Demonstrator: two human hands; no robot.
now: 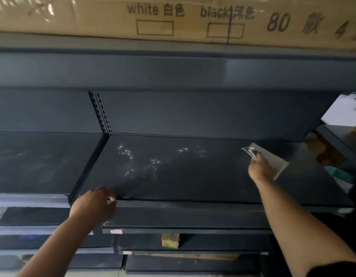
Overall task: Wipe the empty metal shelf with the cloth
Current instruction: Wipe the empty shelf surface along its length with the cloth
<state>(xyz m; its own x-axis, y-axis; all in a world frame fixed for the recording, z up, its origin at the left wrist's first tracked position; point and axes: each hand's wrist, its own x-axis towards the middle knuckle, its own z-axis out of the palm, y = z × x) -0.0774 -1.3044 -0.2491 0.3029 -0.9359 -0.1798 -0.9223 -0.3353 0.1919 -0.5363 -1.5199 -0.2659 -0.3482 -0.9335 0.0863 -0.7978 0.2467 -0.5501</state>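
The dark metal shelf (193,176) runs across the middle of the view, bare, with glinting wet spots left of its centre. A pale grey cloth (273,158) lies flat on the shelf's right rear part. My right hand (260,168) presses on the cloth and pinches its bunched left edge. At the shelf's front lip, near the left corner, my left hand (95,202) rests with its fingers curled over the edge.
A large cardboard box (173,19) sits on the shelf above. A slotted upright (101,112) divides the back panel. Another dark shelf (33,162) adjoins on the left. Cartons and coloured items (333,154) crowd the right end. Lower shelves (183,226) stack below.
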